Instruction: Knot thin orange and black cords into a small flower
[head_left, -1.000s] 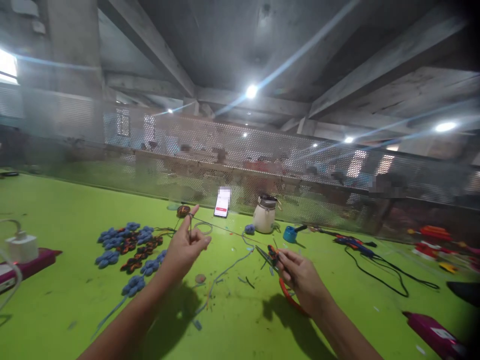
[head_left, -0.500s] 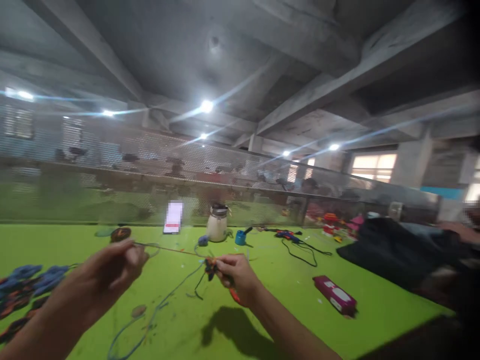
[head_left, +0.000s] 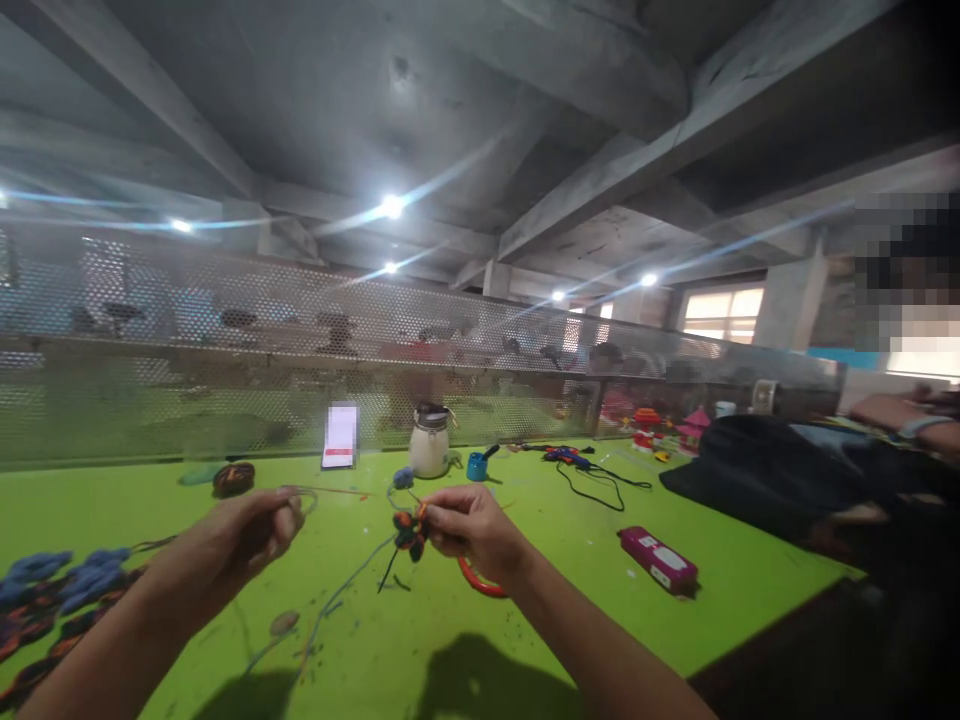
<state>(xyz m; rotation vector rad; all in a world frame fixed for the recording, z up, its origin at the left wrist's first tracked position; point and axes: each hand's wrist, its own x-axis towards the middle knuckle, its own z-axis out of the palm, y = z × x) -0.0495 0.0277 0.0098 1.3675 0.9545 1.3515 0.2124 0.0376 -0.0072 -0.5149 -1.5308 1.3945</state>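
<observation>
My right hand [head_left: 472, 530] pinches a small knotted yarn piece [head_left: 409, 535] in orange and dark colours, with a short dark tail hanging down. Red scissors-like handles [head_left: 484, 580] show partly beneath that hand; the rest is hidden. To the left, my left hand [head_left: 262, 530] is closed in a pinch on a thin reddish-brown yarn strand [head_left: 337, 490], which stretches toward the right hand. A pale loop shows beside its fingertips. Light blue yarn [head_left: 352, 580] trails across the green table [head_left: 570, 620] below the piece. Behind the piece lies a blue yarn ball [head_left: 403, 478].
Blue and dark-orange yarn pieces [head_left: 97, 575] lie at left, near a brown yarn ball [head_left: 234, 478]. Along the back stand a phone [head_left: 340, 445], jar [head_left: 429, 445] and blue pot [head_left: 477, 466]. Rightward are a corded glue gun [head_left: 568, 457], purple case [head_left: 658, 560], black cloth [head_left: 742, 470] and another person's arm [head_left: 915, 425].
The view has shifted slightly right. My hands stay apart; the yarn piece has turned and hangs more openly from my right fingers. The other person's arm has come into view.
</observation>
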